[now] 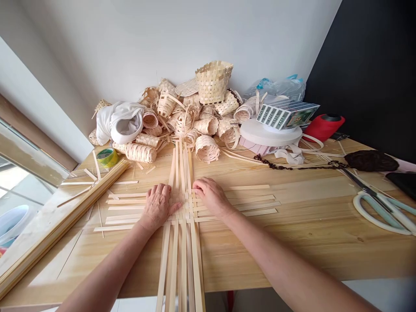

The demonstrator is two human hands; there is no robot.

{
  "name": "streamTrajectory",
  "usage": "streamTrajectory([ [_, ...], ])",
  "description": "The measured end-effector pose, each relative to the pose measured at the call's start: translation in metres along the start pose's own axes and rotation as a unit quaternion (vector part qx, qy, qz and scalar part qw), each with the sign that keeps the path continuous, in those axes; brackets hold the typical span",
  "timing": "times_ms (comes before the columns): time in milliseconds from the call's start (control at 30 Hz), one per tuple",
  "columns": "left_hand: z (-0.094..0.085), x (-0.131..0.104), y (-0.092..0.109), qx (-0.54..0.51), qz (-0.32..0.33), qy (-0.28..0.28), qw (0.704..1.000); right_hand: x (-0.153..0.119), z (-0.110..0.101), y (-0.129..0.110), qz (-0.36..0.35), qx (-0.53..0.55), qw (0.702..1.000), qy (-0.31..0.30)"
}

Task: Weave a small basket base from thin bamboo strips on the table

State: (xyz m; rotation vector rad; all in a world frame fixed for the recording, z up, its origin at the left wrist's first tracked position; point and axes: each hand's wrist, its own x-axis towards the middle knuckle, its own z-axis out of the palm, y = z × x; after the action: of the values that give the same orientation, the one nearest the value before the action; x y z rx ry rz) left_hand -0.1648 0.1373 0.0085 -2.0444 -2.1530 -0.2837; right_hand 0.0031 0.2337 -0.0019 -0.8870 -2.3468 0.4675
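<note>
Pale wood strips cross in a woven square [186, 209] on the wooden table, their long ends reaching left, right, far back and over the front edge. My left hand [158, 203] lies flat on the left side of the weave, thumb stretched over it and fingers spread a little. At the right upper part of the weave, my right hand [208, 193] has its fingers bent and pressed together at the strips; what lies between the fingertips is too small to make out.
Small woven baskets [208, 147] are heaped along the wall. A bundle of long strips [61, 223] lies at the left, near a tape roll [107, 157]. Scissors [383, 208], a dark brown bundle [371, 160], a red thread cone [325, 126] and a box [286, 113] are at the right.
</note>
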Motion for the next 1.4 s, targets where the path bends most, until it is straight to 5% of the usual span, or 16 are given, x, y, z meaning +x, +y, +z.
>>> streamTrajectory([
  [967, -0.001, -0.002, 0.001, 0.013, 0.030, 0.004, 0.999, -0.001, -0.003, 0.005, -0.009, 0.090, 0.995, -0.044],
  [1233, -0.007, 0.000, 0.000, -0.016, -0.001, -0.021, 1.000, -0.001, 0.000, 0.007, -0.019, 0.035, 0.999, 0.027],
  [1400, -0.027, -0.009, -0.026, -0.107, 0.168, -0.109, 0.974, -0.001, -0.024, -0.001, -0.062, 0.009, 0.997, -0.043],
])
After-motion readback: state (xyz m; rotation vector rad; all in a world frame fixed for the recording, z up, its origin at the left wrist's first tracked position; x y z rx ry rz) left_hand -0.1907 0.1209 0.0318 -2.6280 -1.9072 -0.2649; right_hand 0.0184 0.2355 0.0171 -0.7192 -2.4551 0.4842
